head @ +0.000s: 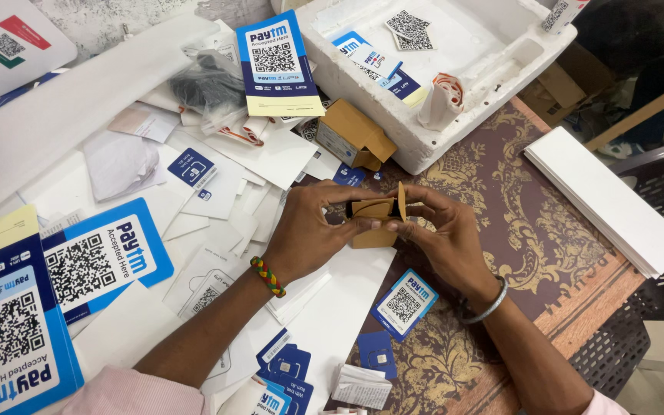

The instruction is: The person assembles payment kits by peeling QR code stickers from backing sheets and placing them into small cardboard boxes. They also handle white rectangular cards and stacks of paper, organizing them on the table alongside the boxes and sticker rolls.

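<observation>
Between the fingers: a small brown cardboard box (373, 220) is gripped by the left hand (305, 234) and right hand (443, 238).
Risk: its open flap could be torn if bent hard.

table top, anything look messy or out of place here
Yes. The left half of the table is buried under loose white papers and blue code cards, overlapping at all angles. A second small brown box lies tipped against the foam tray. Both hands hold an open small cardboard box.
</observation>
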